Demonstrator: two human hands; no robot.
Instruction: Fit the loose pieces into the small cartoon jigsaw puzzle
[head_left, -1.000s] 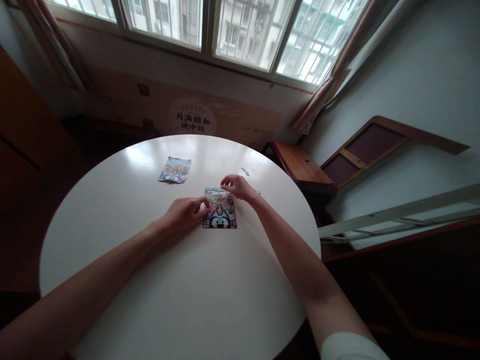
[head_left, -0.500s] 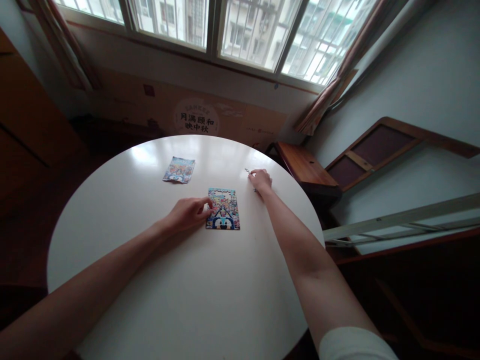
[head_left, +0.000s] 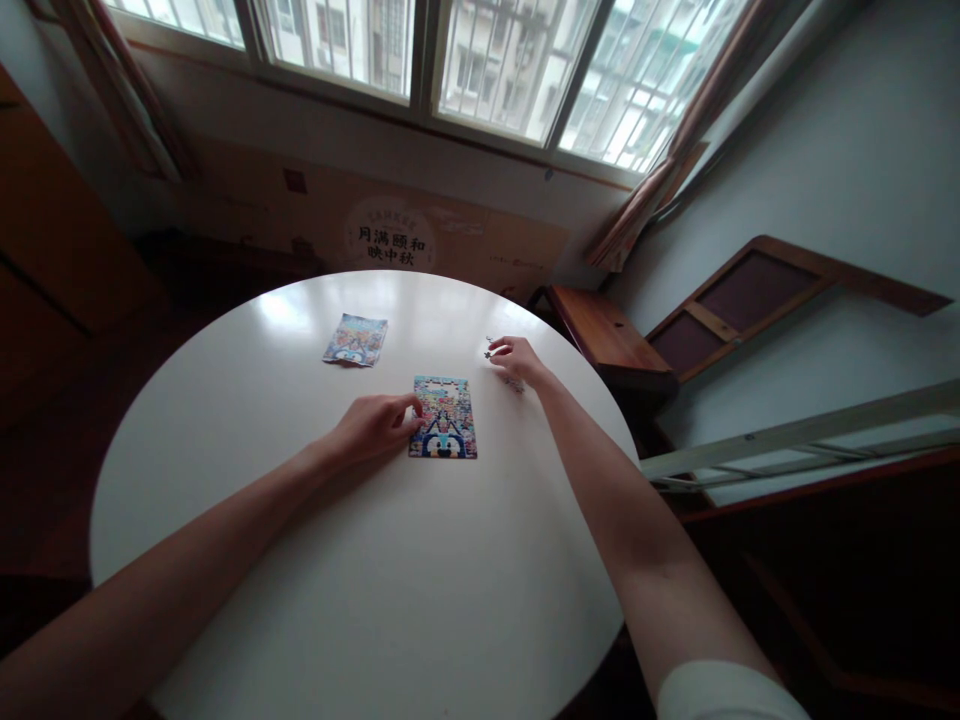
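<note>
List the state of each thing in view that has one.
Puzzle: flat, mostly assembled, gap near its top.
Loose pieces: apart from the puzzle, to its right.
Printed sheet: lying picture side up.
Left hand: fingers curled, touching puzzle's left edge.
Right hand: fingers bent, by the pieces; grip unclear.
Right curtain: drawn aside.

Left hand [head_left: 381, 422] touching puzzle [head_left: 451, 425] — right hand [head_left: 519, 361] among loose pieces [head_left: 515, 385].
</note>
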